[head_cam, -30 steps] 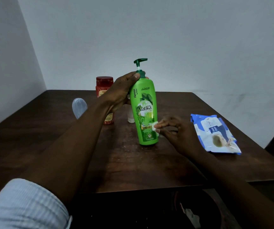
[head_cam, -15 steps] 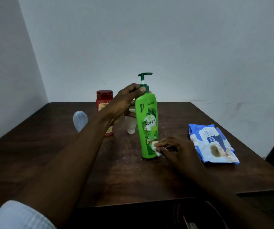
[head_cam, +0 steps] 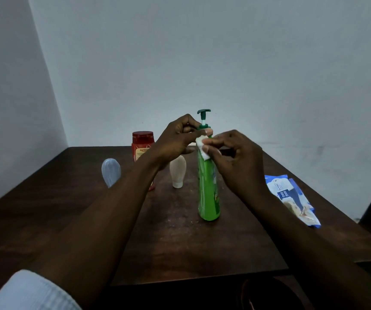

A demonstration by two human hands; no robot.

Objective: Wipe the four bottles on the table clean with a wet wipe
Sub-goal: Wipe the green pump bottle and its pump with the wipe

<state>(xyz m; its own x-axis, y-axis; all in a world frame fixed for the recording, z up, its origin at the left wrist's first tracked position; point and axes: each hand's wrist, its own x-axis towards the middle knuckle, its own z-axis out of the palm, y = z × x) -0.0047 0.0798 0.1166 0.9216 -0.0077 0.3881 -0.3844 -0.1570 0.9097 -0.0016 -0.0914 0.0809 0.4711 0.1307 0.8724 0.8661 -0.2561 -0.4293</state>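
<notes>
A tall green pump bottle (head_cam: 209, 189) stands upright near the middle of the dark wooden table (head_cam: 180, 242). My left hand (head_cam: 175, 139) grips its neck just under the pump. My right hand (head_cam: 236, 157) pinches a small white wet wipe (head_cam: 202, 148) against the bottle's shoulder. Behind stand a red-capped jar (head_cam: 140, 144), a small cream bottle on its cap (head_cam: 177, 173) and a pale blue translucent bottle (head_cam: 110, 172); my left forearm hides part of the jar.
A blue and white wet wipe pack (head_cam: 291, 198) lies flat on the table's right side. Pale walls close in behind and to the left. The table's front edge runs under my forearms, with a dark object below it.
My right hand has carried the wipe up from the bottle's base to its shoulder. The bottle has turned, so its label faces away. My left hand stays at the neck.
</notes>
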